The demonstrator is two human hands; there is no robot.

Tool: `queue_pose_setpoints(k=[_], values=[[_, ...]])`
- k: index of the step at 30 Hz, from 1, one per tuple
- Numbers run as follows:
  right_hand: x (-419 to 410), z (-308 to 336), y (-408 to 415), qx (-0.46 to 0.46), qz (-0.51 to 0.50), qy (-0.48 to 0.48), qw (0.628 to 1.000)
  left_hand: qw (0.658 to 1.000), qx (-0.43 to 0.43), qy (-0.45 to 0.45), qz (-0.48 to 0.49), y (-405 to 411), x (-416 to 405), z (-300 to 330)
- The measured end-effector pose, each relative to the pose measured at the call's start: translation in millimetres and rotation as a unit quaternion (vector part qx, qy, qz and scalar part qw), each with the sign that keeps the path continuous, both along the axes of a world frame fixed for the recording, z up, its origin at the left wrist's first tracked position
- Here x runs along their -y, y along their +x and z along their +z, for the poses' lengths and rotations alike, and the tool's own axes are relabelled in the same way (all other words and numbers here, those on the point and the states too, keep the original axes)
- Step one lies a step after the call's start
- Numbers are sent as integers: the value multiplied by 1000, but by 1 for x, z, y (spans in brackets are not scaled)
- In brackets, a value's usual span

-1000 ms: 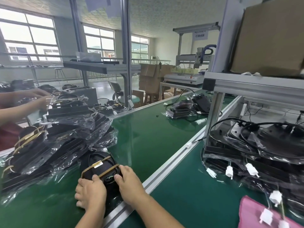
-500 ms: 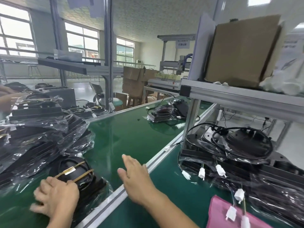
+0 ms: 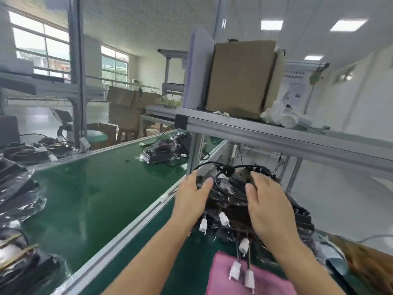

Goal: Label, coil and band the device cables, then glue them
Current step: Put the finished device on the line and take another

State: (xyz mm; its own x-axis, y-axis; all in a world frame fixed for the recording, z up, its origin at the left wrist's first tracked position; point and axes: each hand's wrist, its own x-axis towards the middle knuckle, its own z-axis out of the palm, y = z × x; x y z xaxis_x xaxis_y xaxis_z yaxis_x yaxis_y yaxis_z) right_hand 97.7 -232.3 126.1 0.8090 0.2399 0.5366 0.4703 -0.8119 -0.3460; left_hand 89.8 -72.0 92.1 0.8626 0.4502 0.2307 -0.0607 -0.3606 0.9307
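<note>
Two hands, left hand (image 3: 191,199) and right hand (image 3: 268,207), are spread wide, nothing held, over the stack of bagged devices (image 3: 229,201) at centre right. One unit should be lifted from both sides, with trailing white connectors (image 3: 223,218) kept untangled.

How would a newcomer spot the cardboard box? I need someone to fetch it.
Find the aluminium shelf running above the green bench. The cardboard box stands on top of it, beside white clutter. It is the only big plain brown box up there.
</note>
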Motion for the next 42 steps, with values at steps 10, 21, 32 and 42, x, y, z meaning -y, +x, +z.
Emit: queue_pose_setpoints(k=[10, 21, 32, 42], values=[[38, 0, 56, -213, -125, 69, 967, 952, -232, 180, -83, 97, 48, 41], [11, -1, 68, -294, -84, 422, 853, 995, -77, 63, -28, 86, 54, 20], [25, -6, 59, -325, -69, 282, 900, 962, -7, -272, 31, 71, 64, 34], [49, -18, 14, -333, 104, 583, 734, 887, 109, -447, -44, -8, 100, 7]])
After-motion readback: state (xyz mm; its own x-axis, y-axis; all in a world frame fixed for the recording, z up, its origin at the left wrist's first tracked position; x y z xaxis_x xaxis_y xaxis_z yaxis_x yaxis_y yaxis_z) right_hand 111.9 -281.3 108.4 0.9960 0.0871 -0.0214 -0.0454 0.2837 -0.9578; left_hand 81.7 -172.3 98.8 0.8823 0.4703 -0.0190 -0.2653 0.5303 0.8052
